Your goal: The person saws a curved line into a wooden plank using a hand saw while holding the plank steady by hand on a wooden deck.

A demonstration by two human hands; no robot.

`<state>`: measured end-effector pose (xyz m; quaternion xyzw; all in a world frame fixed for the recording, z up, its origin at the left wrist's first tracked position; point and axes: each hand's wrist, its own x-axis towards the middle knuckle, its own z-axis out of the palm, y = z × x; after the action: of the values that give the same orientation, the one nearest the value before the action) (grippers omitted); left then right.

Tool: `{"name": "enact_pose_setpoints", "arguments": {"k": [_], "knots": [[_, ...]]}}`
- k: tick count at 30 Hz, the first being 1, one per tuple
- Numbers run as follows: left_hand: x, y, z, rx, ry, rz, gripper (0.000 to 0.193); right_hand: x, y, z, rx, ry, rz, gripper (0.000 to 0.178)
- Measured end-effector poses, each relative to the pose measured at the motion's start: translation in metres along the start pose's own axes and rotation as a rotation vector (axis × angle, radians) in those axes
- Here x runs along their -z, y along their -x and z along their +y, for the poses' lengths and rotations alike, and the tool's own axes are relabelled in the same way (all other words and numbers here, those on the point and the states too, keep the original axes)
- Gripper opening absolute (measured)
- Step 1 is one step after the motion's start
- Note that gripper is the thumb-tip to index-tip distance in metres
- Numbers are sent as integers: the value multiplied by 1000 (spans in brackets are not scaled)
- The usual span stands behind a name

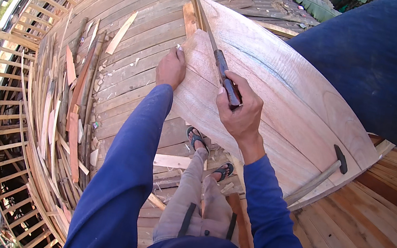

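Note:
My right hand (pixel 240 107) is closed around the dark brown handle (pixel 227 79) of a long-bladed tool. Its narrow blade points away from me and shows nearly edge-on, so I cannot tell whether it has teeth. Beneath it lies a wide, pale wooden board (pixel 288 86) with a curved outline. At the board's left edge, my left hand (pixel 171 68) has its fingers curled against the wood. A hammer (pixel 342 159) with a dark head and a wooden handle rests on the board's right part, beyond my right forearm.
Offcuts and long wood strips (pixel 76 103) are heaped on the plank floor (pixel 129 65) to the left. A slatted wooden railing (pixel 8 113) curves along the left side. A large dark blue shape (pixel 376 64) fills the upper right. Corrugated sheeting (pixel 261 0) lies behind the board.

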<state>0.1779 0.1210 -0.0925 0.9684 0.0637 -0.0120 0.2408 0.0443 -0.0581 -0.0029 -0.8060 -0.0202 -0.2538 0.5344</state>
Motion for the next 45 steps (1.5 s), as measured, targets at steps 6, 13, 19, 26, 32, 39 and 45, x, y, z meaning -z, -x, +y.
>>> {"name": "enact_pose_setpoints", "arguments": {"k": [6,13,19,26,32,39,45], "knots": [[-3,-1,1,1,-9,-11,47,0,1,0,-96,81,-64,25],[-1,-6,-4,0,18,-30,47,81,114,-37,-64,198,-33,27],[1,3,-3,-14,64,-33,46,112,161,-53,-74,305,-111,27],[3,1,5,-5,60,-81,46,-6,-2,-13,-91,134,-37,21],[1,-6,-7,-17,47,-43,45,26,36,-20,-155,141,-59,21],[1,2,-9,-12,69,-39,46,109,158,-53,-49,305,-137,29],[-3,1,5,-15,68,-80,46,10,17,-12,-131,167,-49,20]]}}
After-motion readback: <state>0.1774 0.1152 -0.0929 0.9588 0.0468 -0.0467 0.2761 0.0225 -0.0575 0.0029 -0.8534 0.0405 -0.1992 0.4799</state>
